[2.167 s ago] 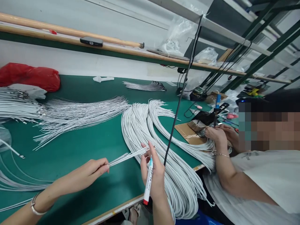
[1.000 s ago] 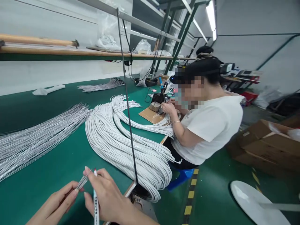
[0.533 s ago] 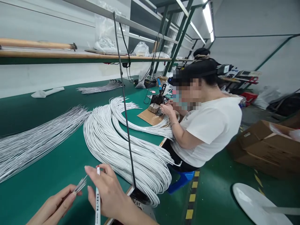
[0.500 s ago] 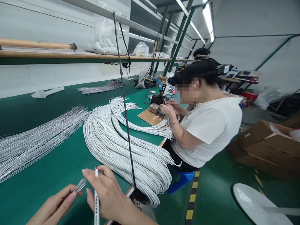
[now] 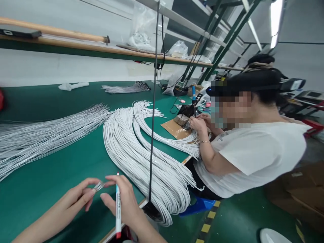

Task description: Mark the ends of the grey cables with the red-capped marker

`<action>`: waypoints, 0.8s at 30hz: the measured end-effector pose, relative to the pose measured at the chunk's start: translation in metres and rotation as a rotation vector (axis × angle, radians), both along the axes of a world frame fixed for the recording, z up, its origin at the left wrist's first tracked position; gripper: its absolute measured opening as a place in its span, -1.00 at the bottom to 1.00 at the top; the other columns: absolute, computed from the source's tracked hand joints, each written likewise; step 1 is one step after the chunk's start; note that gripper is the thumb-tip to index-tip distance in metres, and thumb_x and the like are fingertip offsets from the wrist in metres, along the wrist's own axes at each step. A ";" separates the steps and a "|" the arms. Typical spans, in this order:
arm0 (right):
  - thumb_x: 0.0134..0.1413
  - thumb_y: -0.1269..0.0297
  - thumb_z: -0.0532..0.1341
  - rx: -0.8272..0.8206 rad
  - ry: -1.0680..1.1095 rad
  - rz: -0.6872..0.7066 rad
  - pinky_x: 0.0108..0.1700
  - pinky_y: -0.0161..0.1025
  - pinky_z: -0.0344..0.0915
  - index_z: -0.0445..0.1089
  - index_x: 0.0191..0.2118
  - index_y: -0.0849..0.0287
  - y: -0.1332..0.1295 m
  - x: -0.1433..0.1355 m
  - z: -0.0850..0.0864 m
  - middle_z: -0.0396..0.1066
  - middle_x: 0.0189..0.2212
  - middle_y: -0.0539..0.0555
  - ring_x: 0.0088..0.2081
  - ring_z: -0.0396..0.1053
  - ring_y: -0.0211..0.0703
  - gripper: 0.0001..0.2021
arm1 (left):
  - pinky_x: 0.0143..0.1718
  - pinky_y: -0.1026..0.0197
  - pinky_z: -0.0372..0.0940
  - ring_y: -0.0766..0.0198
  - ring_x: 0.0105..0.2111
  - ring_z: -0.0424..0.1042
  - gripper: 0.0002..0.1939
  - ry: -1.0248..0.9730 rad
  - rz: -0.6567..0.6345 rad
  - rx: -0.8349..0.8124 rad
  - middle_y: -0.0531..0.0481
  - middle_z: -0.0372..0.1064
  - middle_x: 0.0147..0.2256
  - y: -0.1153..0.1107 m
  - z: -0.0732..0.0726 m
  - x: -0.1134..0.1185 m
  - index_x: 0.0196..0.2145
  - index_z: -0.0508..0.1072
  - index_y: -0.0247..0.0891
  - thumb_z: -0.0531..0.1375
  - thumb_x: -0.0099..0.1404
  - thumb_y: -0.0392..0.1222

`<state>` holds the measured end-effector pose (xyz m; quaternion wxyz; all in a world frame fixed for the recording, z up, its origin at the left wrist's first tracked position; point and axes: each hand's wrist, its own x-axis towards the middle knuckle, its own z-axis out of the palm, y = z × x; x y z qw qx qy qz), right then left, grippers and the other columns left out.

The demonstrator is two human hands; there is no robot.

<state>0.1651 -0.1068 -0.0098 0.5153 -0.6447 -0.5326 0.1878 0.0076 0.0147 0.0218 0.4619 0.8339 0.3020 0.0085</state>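
Low in the view, my left hand (image 5: 81,195) pinches a small bundle of thin wire ends (image 5: 98,186) between thumb and fingers. My right hand (image 5: 124,199) is just to the right, its fingertips near the wire ends, with a white marker (image 5: 118,209) with a red end held upright in it. Beyond my hands, a large bundle of white cables (image 5: 149,168) curves over the green table (image 5: 58,172). Thin grey wires (image 5: 58,131) lie spread out at the left.
A person in a white shirt (image 5: 253,152) works at the right beside a brown board (image 5: 173,128). A dark upright cord (image 5: 152,135) crosses the middle. A shelf (image 5: 76,45) runs above the table, and a smaller wire bundle (image 5: 126,88) lies near the wall.
The view has shifted, so the person at the right appears larger. Both my hands have moved up a little, and the marker's red lower end now shows.
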 end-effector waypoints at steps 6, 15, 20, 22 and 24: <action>0.19 -0.06 0.07 -0.170 0.436 0.269 -0.61 -0.41 0.05 0.19 -0.55 0.14 0.009 -0.002 -0.012 0.13 -0.74 -0.14 -0.69 0.08 -0.39 -0.58 | -0.52 0.32 0.16 0.39 -0.60 0.23 -0.60 0.066 -0.083 -0.334 0.05 0.42 -0.39 -0.014 0.009 0.007 -0.10 0.21 -0.18 -0.13 0.41 0.18; 0.25 0.03 0.01 -0.184 0.410 0.201 -0.54 -0.34 0.03 0.07 -0.64 0.11 0.006 -0.002 -0.017 0.06 -0.75 -0.13 -0.66 0.05 -0.36 -0.54 | -0.40 0.32 0.22 0.30 -0.39 0.37 -0.69 -0.031 -0.116 -0.298 0.01 0.43 -0.36 -0.016 0.012 0.003 -0.16 0.41 -0.27 0.08 0.33 0.01; 0.23 -0.02 0.03 -0.203 0.419 0.188 -0.55 -0.33 0.04 0.08 -0.65 0.11 0.007 -0.006 -0.019 0.06 -0.78 -0.13 -0.68 0.04 -0.34 -0.52 | -0.35 0.29 0.32 0.25 -0.37 0.45 -0.65 -0.057 -0.014 -0.381 -0.05 0.45 -0.37 -0.016 0.003 -0.002 -0.25 0.45 -0.34 0.11 0.31 0.03; 0.22 -0.06 0.04 -0.212 0.420 0.181 -0.56 -0.33 0.04 0.10 -0.65 0.11 0.006 -0.006 -0.021 0.07 -0.78 -0.12 -0.69 0.03 -0.34 -0.51 | -0.37 0.30 0.32 0.26 -0.39 0.46 -0.65 -0.060 -0.004 -0.360 -0.04 0.45 -0.38 -0.015 -0.002 -0.004 -0.29 0.46 -0.34 0.10 0.31 0.05; 0.21 -0.09 0.03 -0.219 0.415 0.185 -0.55 -0.32 0.05 0.12 -0.65 0.11 0.005 -0.005 -0.023 0.10 -0.78 -0.11 -0.69 0.04 -0.34 -0.50 | -0.41 0.32 0.30 0.28 -0.42 0.45 -0.65 -0.059 -0.007 -0.302 -0.01 0.43 -0.42 -0.015 -0.004 -0.005 -0.32 0.46 -0.33 0.08 0.34 0.03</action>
